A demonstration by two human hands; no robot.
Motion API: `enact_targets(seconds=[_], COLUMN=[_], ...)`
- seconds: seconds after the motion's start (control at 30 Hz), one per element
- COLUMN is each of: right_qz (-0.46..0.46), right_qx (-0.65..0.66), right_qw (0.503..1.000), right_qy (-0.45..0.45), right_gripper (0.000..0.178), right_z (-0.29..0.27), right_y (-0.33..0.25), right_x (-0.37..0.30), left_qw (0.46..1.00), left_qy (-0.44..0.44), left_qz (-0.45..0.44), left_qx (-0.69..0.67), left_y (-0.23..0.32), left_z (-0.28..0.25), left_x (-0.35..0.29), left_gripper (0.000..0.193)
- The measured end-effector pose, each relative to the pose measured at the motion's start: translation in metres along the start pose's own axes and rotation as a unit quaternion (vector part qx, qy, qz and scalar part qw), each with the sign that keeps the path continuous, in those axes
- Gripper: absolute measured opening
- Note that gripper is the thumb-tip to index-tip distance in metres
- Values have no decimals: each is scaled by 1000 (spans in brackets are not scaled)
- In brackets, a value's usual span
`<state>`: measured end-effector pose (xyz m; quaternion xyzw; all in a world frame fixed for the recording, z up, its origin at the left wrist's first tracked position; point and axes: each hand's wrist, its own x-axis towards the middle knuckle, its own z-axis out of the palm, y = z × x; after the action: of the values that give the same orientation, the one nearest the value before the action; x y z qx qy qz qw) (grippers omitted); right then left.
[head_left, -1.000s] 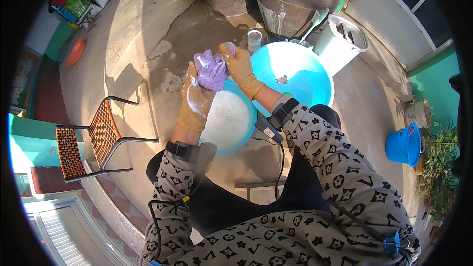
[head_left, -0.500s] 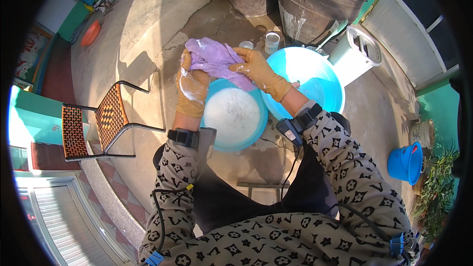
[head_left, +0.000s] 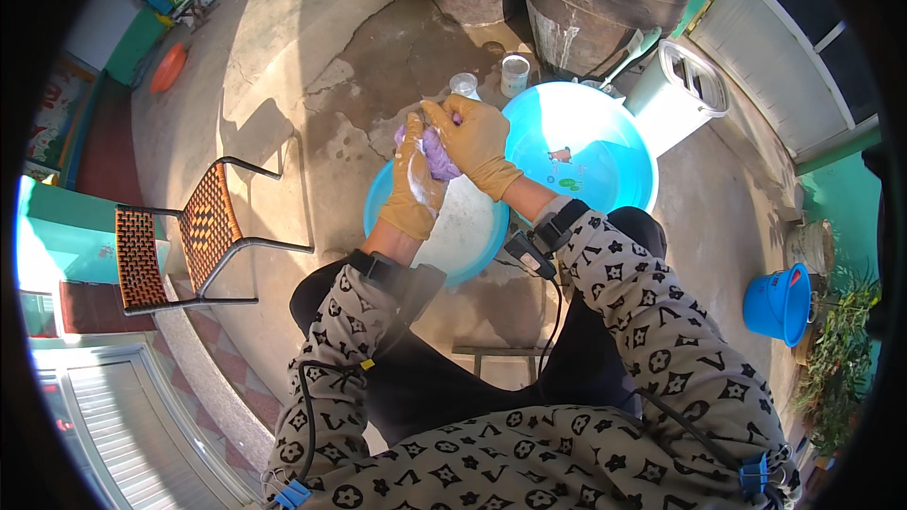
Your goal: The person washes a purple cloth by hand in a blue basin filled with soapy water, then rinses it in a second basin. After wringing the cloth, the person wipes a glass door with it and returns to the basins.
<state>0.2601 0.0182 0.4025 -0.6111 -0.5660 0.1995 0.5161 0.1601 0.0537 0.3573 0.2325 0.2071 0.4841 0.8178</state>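
Note:
A wet purple cloth (head_left: 439, 157) is bunched up between my two hands, over the far part of a blue basin (head_left: 380, 200) filled with whitish suds. My left hand (head_left: 414, 191), in a tan rubber glove streaked with foam, grips the cloth from the left and below. From the right, my right hand (head_left: 475, 140), gloved the same way, closes round it, and a bit of purple pokes out between its fingers. Much of the cloth is hidden by the gloves. To the right stands a larger light-blue basin (head_left: 628, 165) with pictures printed on its bottom.
Two clear cups (head_left: 514, 76) stand beyond the basins. Large brown clay jars (head_left: 605, 9) and a white bin (head_left: 675, 94) are at the far right. A woven chair (head_left: 213, 227) stands left, a blue bucket (head_left: 775, 307) right. A cable (head_left: 557, 326) hangs from my right wrist.
The cloth was spread loosely between my hands; now it is bunched small. My hands have come together and slightly nearer, my left hand shifting right.

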Motion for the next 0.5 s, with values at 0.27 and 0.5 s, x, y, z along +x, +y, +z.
enact_targets(seconds=[0.27, 0.5], right_qz=[2, -143], right_qx=[-86, -54], right_qw=[996, 988], right_qy=[12, -7], right_gripper=[26, 29], right_z=[-3, 10], right_y=[-14, -1], right_x=[4, -8], left_qw=[998, 1000], left_qy=[34, 22], left_qz=[-44, -14], left_qx=[-29, -9], left_y=[4, 2], left_z=[8, -5], left_x=[-13, -13], left_gripper=[31, 38])
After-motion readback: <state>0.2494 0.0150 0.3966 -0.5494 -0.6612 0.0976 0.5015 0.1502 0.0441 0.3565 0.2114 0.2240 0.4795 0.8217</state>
